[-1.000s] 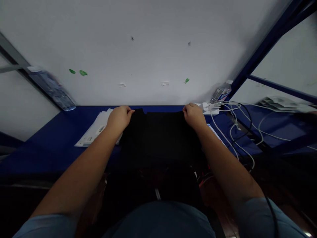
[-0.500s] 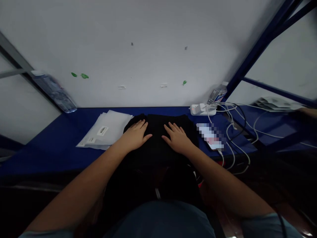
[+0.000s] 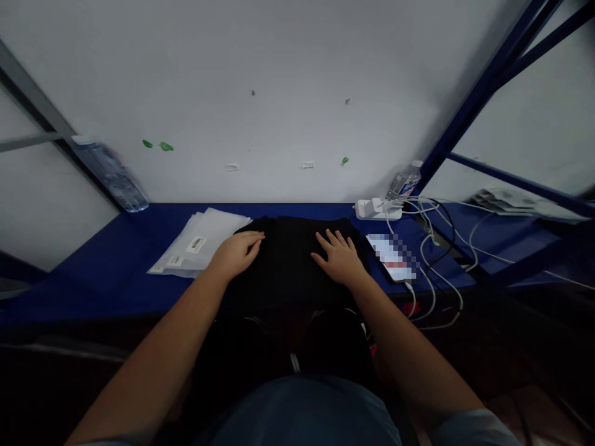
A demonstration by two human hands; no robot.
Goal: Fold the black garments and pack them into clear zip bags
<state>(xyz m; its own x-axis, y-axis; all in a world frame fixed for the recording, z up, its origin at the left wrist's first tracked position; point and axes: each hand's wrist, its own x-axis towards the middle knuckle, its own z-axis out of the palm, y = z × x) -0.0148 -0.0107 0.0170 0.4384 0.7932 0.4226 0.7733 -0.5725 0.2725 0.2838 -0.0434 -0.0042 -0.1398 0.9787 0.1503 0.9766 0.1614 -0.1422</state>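
A folded black garment (image 3: 290,266) lies on the blue table (image 3: 111,272), its lower part blending into dark clothing below. My right hand (image 3: 341,257) rests palm down on the garment's right part, fingers spread. On the left side, my left hand (image 3: 237,253) lies over the garment's edge with its fingers extended close together and the thumb a little apart. Neither hand grips the cloth visibly. Beside my left hand is a stack of whitish plastic bags (image 3: 199,238) with barcode labels; the garment overlaps the bags' right edge.
Right of the garment lies a phone (image 3: 395,263) with a blurred screen, plugged into a white cable. Behind it are a white power strip (image 3: 379,209), tangled cables and a plastic bottle (image 3: 405,179). A larger clear bottle (image 3: 111,173) stands at the left against the white wall (image 3: 297,124).
My left hand has shifted left toward the garment's edge and its fingers have come closer together. My right hand stays spread on the cloth, slightly farther right. The view has shifted slightly.
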